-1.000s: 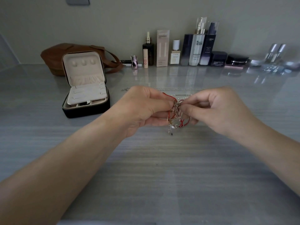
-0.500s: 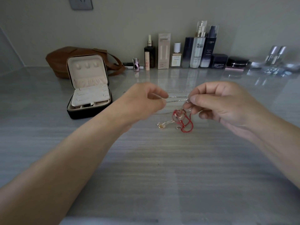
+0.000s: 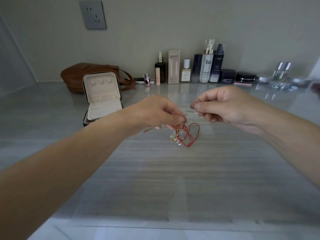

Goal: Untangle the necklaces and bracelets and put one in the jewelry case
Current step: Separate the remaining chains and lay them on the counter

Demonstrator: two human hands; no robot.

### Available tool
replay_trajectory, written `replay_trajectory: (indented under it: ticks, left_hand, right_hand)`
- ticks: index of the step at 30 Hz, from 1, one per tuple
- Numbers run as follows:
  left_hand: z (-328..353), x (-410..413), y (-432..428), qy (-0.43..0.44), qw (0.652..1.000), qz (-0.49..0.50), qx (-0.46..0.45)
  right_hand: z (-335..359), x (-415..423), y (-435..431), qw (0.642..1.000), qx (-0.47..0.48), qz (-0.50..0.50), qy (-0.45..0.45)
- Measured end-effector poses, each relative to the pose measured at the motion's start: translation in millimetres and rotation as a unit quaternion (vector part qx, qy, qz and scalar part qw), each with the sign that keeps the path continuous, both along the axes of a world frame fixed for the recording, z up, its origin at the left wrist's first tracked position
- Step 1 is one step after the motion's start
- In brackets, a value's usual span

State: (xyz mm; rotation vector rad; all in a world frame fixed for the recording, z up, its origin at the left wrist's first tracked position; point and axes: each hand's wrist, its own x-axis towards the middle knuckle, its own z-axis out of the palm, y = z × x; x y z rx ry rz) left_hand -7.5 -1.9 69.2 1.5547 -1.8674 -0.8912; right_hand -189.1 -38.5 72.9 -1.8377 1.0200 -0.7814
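1 wide-angle head-worn view, facing forward and down over the table (image 3: 155, 187) — left hand (image 3: 155, 111) and right hand (image 3: 230, 108) close at mid-frame, wall (image 3: 155, 23) above.

room: near tabletop (image 3: 164, 179) | obstacles: jewelry case (image 3: 101, 91) left, bag (image 3: 74, 75) behind it, bottles (image 3: 207, 66) along wall

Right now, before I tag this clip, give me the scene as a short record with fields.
left hand: pinches the tangle of red cord and beads
right hand: pinches a silver chain running toward the left hand
jewelry case: open, lid upright, on the table left of the hands
background: brown bag behind the case; cosmetics bottles along the wall
task state: jewelry not yet separated
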Motion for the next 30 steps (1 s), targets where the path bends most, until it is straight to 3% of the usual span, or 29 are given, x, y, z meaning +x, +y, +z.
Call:
replay_trajectory:
  ticks: [6,9,13,20,22,25,27,30]
  left_hand:
    - [4.8,14.3,-0.4,0.029,0.997,0.053,-0.045]
    - [5.6,16.5,-2.6,0.137,0.986,0.091,-0.009]
    - [4.8,20.9,-8.8,0.349,0.931,0.081,0.073]
    - [-4.1,23.9,-13.7,0.458,0.882,0.074,0.083]
    - [-9.8,26.6,-11.9,0.466,0.878,0.073,0.083]
    - [-17.5,31.0,-8.7,0.412,0.905,0.073,0.074]
    - [-19.1,33.9,-4.9,0.376,0.921,0.072,0.068]
    - [-18.1,37.6,0.4,0.361,0.93,0.048,0.044]
  right_hand:
    - [14.6,-7.0,-1.9,0.999,-0.049,-0.012,0.001]
    - [14.1,-12.0,-6.6,0.998,-0.059,-0.031,0.002]
    - [10.9,-12.6,-13.9,0.993,-0.08,-0.032,0.08]
    - [8.9,-5.8,-26.3,0.973,-0.133,-0.011,0.188]
    - [5.2,-5.6,-28.3,0.979,-0.128,-0.022,0.155]
    - [-2.8,-6.2,-29.8,0.998,-0.046,-0.042,0.008]
    - [-8.0,-6.4,-32.7,0.995,0.023,-0.025,-0.093]
    - [-10.3,-9.3,-34.9,0.984,0.077,-0.029,-0.16]
